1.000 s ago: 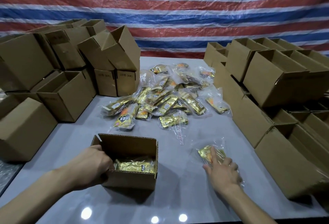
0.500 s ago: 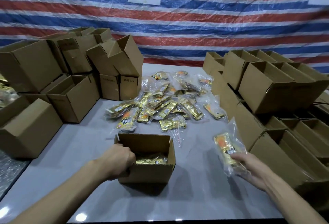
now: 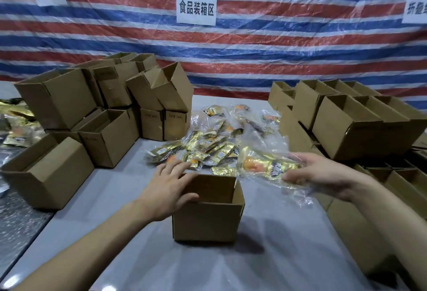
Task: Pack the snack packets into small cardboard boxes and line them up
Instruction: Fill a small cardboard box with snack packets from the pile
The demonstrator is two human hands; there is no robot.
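Note:
A small open cardboard box (image 3: 208, 219) stands on the grey table in front of me. My left hand (image 3: 169, 189) rests on its left rim, fingers spread and fairly straight. My right hand (image 3: 323, 175) holds a clear bag of gold and orange snack packets (image 3: 261, 164) in the air, just above and to the right of the box's far corner. Behind the box lies a loose heap of gold snack packets (image 3: 215, 142). The inside bottom of the box is hidden from this angle.
Open cardboard boxes are piled at the left (image 3: 55, 170) and back left (image 3: 120, 92). More boxes stand in rows along the right side (image 3: 351, 126). A striped tarp with white signs (image 3: 196, 11) hangs behind the grey table (image 3: 184, 265).
My right hand has carried the bag of packets up and left toward the box. My left hand has opened from gripping the box's left wall to lying spread on its rim. The camera tilted upward.

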